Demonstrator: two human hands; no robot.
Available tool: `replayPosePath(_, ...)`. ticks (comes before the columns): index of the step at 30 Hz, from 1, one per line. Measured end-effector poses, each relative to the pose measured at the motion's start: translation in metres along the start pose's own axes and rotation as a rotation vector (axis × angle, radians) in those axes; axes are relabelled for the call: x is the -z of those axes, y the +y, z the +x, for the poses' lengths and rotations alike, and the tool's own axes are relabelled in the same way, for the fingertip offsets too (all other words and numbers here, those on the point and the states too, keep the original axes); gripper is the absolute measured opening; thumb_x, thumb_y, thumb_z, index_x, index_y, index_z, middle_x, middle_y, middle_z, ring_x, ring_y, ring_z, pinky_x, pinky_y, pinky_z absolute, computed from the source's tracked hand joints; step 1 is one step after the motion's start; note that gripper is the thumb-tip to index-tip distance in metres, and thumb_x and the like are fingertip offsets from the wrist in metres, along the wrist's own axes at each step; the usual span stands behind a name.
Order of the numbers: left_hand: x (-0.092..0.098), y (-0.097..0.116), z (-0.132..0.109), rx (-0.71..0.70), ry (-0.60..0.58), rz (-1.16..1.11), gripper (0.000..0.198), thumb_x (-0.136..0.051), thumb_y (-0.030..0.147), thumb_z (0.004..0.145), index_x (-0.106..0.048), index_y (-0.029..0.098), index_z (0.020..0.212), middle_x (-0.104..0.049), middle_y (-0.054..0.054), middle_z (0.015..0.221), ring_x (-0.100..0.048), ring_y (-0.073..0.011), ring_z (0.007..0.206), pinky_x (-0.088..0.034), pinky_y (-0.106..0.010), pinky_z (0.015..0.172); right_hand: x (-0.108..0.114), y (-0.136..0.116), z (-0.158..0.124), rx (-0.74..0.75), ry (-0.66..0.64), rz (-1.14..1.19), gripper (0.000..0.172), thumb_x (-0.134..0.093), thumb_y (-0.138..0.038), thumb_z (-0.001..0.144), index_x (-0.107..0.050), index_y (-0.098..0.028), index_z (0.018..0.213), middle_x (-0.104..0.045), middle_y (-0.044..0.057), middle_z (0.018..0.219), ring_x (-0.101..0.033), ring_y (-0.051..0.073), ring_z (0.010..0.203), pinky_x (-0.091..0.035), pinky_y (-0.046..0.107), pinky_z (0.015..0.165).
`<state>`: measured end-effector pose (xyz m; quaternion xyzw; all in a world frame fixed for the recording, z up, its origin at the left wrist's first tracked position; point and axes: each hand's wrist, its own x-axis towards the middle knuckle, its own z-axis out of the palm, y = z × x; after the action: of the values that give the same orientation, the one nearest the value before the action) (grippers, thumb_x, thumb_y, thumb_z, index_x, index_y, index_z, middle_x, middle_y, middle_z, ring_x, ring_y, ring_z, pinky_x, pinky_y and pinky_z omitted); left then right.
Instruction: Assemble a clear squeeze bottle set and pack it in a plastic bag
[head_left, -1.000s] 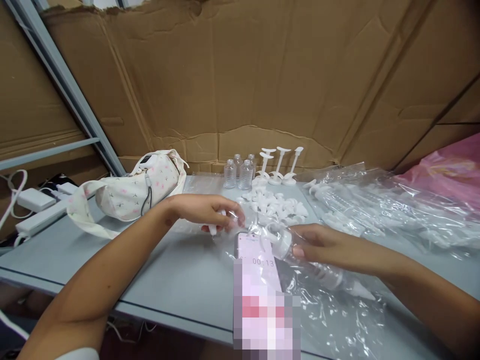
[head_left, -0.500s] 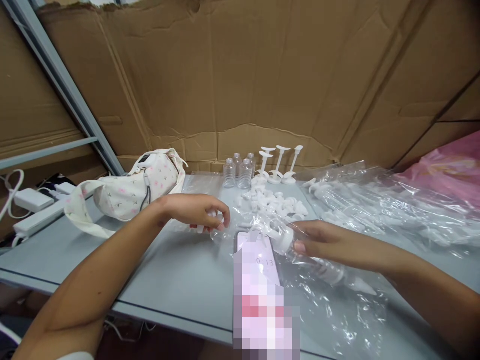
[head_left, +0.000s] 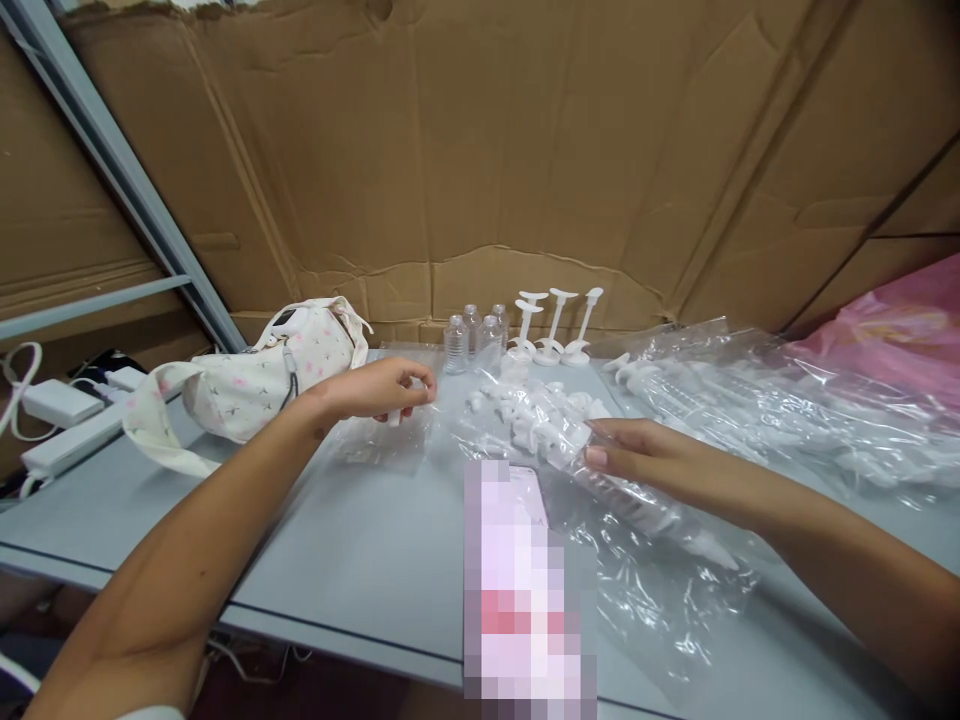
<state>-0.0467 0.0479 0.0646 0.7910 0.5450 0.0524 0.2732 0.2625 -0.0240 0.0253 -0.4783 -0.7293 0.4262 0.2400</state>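
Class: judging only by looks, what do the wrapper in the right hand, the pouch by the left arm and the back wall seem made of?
Wrapper: thin clear plastic film, glossy, crinkled. Pouch: probably printed cotton cloth, matte, soft folds. Back wall: brown corrugated cardboard, creased, torn on top.

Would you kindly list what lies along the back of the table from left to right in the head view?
Power adapters → floral bag → small clear bottles → white stands → clear plastic bags → pink bag.

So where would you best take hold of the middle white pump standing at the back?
Probably by the thin upright stem of the middle pump, pinched from the front, just under its flat top. Its neighbours stand close on either side, and the cardboard wall blocks the rear.
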Motion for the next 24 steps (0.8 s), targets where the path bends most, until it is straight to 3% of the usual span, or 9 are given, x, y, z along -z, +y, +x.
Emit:
replayPosePath(3, 0.003, 0.001, -0.005, -0.018, 0.154, -0.059, 0.029, -0.053, 0.048, 0.083, -0.060, 0.021, 0.092, -0.055, -0.002, 0.072, -0.054, -0.0133, 0.062, -0.040, -0.021, 0.050, 0.001, 0.001, 0.000, -0.002, -0.001, 0.011, 0.030, -0.066, -0.053, 0.076, -0.064, -0.024, 0.070, -0.059, 0.001, 0.068, -0.058, 0.021, 0.070, -0.049, 0.033, 0.061)
replayPosePath(5, 0.006, 0.007, -0.012, -0.091, 0.087, -0.189, 0.032, -0.055, 0.051, 0.082, -0.059, 0.022, 0.095, -0.056, -0.001, 0.072, -0.053, -0.0111, 0.060, -0.037, -0.018, 0.047, 0.001, 0.002, 0.001, -0.006, 0.003, 0.015, 0.030, -0.066, -0.053, 0.076, -0.064, -0.023, 0.070, -0.060, 0.001, 0.068, -0.058, 0.021, 0.070, -0.049, 0.033, 0.061)
replayPosePath(7, 0.006, 0.015, -0.020, -0.159, -0.063, -0.309, 0.033, -0.057, 0.051, 0.083, -0.060, 0.023, 0.098, -0.057, 0.000, 0.072, -0.050, -0.0087, 0.055, -0.032, -0.016, 0.043, 0.001, 0.002, 0.001, -0.015, 0.006, 0.013, 0.029, -0.066, -0.051, 0.076, -0.064, -0.023, 0.070, -0.061, 0.001, 0.069, -0.058, 0.021, 0.070, -0.049, 0.033, 0.062)
replayPosePath(11, -0.001, 0.026, -0.022, -0.167, -0.210, -0.391, 0.033, -0.055, 0.051, 0.086, -0.061, 0.023, 0.102, -0.056, 0.001, 0.072, -0.047, -0.0066, 0.053, -0.030, -0.015, 0.043, -0.001, 0.001, 0.001, -0.013, -0.052, 0.016, 0.026, -0.066, -0.050, 0.077, -0.065, -0.024, 0.073, -0.063, 0.001, 0.073, -0.059, 0.022, 0.072, -0.049, 0.035, 0.065)
replayPosePath(14, -0.007, 0.025, -0.016, -0.126, -0.212, -0.412, 0.037, -0.052, 0.053, 0.087, -0.060, 0.022, 0.105, -0.056, 0.000, 0.072, -0.043, -0.0058, 0.053, -0.029, -0.016, 0.044, -0.001, 0.000, 0.000, 0.014, -0.096, 0.014, 0.027, -0.066, -0.052, 0.077, -0.066, -0.024, 0.076, -0.063, 0.001, 0.073, -0.059, 0.022, 0.073, -0.050, 0.036, 0.067)
replayPosePath(19, -0.014, 0.018, -0.007, -0.107, -0.117, -0.341, 0.040, -0.051, 0.051, 0.087, -0.060, 0.022, 0.113, -0.061, -0.003, 0.081, -0.052, -0.0106, 0.065, -0.037, -0.018, 0.049, -0.001, 0.003, -0.001, 0.028, -0.101, -0.011, 0.030, -0.066, -0.054, 0.076, -0.065, -0.023, 0.075, -0.062, 0.001, 0.071, -0.059, 0.022, 0.074, -0.050, 0.035, 0.067)
replayPosePath(24, -0.022, 0.022, -0.007, -0.223, -0.118, -0.324, 0.034, -0.052, 0.041, 0.088, -0.060, 0.022, 0.114, -0.062, -0.003, 0.087, -0.056, -0.0111, 0.069, -0.045, -0.020, 0.053, -0.002, 0.003, 0.000, 0.030, -0.127, -0.013, 0.030, -0.065, -0.053, 0.078, -0.065, -0.023, 0.078, -0.062, 0.002, 0.076, -0.057, 0.021, 0.074, -0.049, 0.032, 0.066)
